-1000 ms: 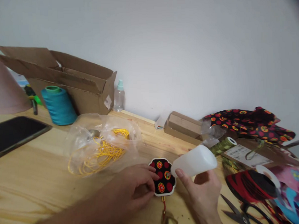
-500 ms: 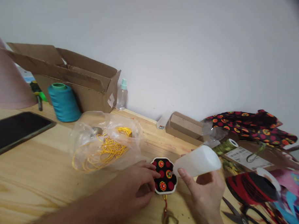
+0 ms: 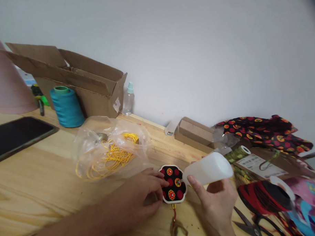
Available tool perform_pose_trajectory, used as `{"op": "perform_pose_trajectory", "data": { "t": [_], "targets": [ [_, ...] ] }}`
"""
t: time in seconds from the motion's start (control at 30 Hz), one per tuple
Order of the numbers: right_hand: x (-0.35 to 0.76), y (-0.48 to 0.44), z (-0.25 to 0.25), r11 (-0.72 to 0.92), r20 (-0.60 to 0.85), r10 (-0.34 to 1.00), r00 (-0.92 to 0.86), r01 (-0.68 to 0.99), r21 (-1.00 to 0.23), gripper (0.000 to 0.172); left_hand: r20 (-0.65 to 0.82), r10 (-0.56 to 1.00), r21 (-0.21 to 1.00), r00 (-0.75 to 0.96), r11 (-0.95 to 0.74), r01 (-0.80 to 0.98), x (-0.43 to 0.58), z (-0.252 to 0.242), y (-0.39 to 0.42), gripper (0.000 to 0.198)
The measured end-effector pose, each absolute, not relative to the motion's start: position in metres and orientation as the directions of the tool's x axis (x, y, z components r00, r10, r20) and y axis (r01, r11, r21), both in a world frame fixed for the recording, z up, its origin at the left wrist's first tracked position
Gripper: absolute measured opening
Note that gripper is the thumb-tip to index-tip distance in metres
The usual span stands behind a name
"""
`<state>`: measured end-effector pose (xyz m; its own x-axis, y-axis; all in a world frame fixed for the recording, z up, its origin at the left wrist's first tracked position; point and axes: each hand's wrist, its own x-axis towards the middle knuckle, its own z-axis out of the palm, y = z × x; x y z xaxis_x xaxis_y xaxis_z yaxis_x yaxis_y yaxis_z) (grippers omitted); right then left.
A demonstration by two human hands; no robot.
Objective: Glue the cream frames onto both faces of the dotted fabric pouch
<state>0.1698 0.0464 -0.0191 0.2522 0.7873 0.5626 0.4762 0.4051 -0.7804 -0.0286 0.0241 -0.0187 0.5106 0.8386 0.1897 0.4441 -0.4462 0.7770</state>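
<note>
A patterned pendant with a white rim lies on the wooden table, its face covered in black cloth with red dots and flowers. My left hand holds it down, fingertips on its left part and thumb by the edge. A white squeeze bottle is tilted in my right hand. The bottle's thin tip meets the flower at the pendant's right side. From the lower edge hangs a red and yellow cord with a gold-coloured piece at its end, partly blurred.
Yellow cord in a clear bag lies to the left, near a blue thread cone and a phone. A cardboard box stands behind. On the right are scissors, a red thread spool and patterned cloth.
Hardly anything differs: both hands, the bottle and the pendant keep their places, and the view has shifted very slightly.
</note>
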Motion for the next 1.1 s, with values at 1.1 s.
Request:
{"op": "perform_pose_trajectory", "data": {
  "t": [1.1],
  "targets": [
    [0.1721, 0.0466, -0.0234, 0.378, 0.551, 0.813, 0.188, 0.55, -0.745, 0.029, 0.176, 0.858, 0.777, 0.482, -0.422, 0.467, -0.0268, -0.0155, 0.0228, 0.014]
  ]
}}
